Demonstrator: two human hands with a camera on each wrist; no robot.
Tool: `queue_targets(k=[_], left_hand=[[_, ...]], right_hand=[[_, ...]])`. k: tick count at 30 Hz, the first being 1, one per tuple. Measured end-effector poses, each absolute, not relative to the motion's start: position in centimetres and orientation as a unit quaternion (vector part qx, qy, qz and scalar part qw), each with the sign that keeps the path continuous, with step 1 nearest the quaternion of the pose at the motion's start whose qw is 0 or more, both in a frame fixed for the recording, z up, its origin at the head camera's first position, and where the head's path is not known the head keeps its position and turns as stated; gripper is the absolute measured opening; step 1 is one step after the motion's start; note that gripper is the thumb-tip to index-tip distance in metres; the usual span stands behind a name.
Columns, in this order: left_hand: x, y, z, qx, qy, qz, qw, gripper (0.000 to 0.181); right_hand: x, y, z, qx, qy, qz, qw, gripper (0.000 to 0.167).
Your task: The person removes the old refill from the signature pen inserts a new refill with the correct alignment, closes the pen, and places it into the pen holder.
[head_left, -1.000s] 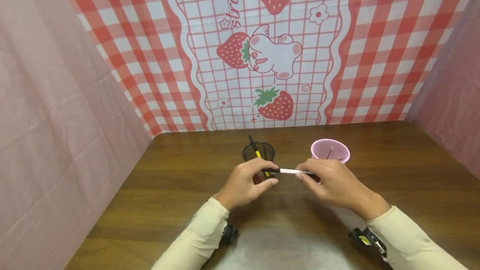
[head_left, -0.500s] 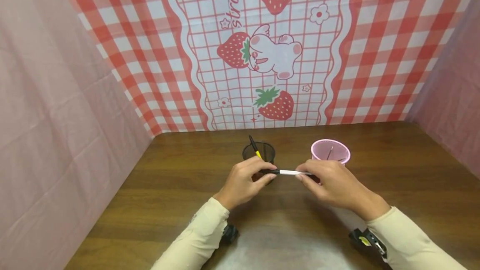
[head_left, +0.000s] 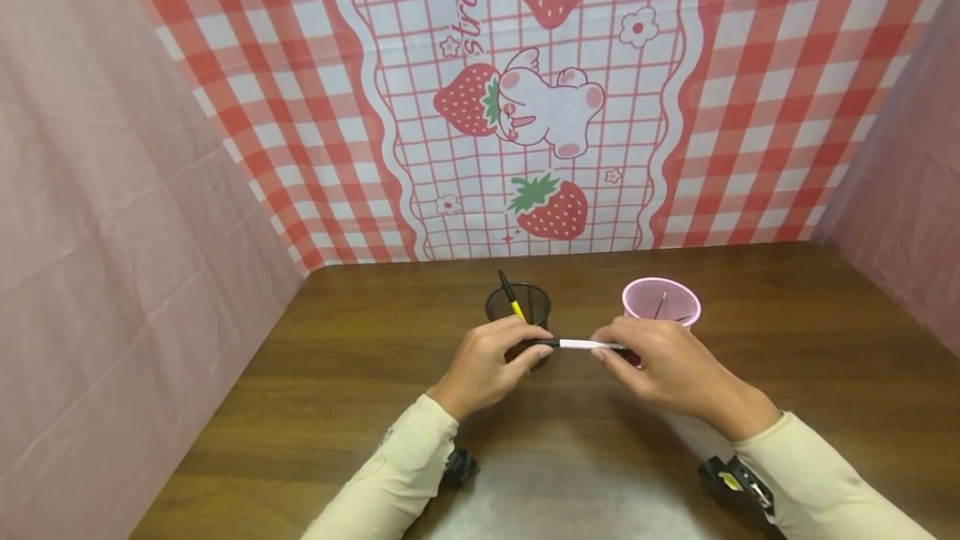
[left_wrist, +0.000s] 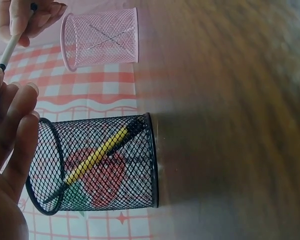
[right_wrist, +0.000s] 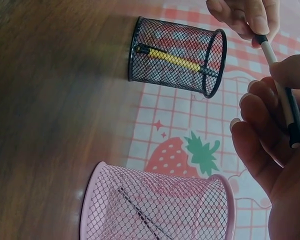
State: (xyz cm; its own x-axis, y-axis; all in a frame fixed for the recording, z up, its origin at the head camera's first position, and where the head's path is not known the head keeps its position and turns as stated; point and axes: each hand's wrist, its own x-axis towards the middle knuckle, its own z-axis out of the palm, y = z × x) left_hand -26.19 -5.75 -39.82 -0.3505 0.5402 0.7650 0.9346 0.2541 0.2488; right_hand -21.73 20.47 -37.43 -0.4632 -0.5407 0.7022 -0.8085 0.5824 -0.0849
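A white pen with black ends [head_left: 576, 344] is held level between both hands in the head view. My left hand [head_left: 489, 363] pinches one black end between thumb and forefinger. The right hand [head_left: 667, 367] pinches the white barrel near its other end, which reaches back into the palm in the right wrist view. Just behind the left hand stands a black mesh pen cup [left_wrist: 90, 202], with a yellow and black pen [left_wrist: 96, 156] leaning inside. Behind the right hand is a pink mesh cup [right_wrist: 190, 200] holding thin dark sticks [right_wrist: 140, 212], whose kind I cannot tell.
Both cups stand on a brown wooden table [head_left: 360, 373]. A red-and-white checked cloth with strawberries [head_left: 555, 98] hangs along the back edge, and pink curtains [head_left: 135, 232] flank the sides. Each wrist carries a dark camera mount [head_left: 461, 468].
The left thumb and forefinger have closed together onto the pen's black end, after standing further apart a second ago. The right hand, pen and cups look nearly unmoved.
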Motion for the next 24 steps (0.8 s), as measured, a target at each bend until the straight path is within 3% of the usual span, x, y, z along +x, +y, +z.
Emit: queue_targets(k=[24], left_hand=[[-26.03, -5.94, -39.81, -0.486, -0.752, -0.349, 0.278, 0.010]], right_hand=[[-21.79, 20.39, -37.39, 0.406, -0.825, 0.217, 0.326, 0.015]])
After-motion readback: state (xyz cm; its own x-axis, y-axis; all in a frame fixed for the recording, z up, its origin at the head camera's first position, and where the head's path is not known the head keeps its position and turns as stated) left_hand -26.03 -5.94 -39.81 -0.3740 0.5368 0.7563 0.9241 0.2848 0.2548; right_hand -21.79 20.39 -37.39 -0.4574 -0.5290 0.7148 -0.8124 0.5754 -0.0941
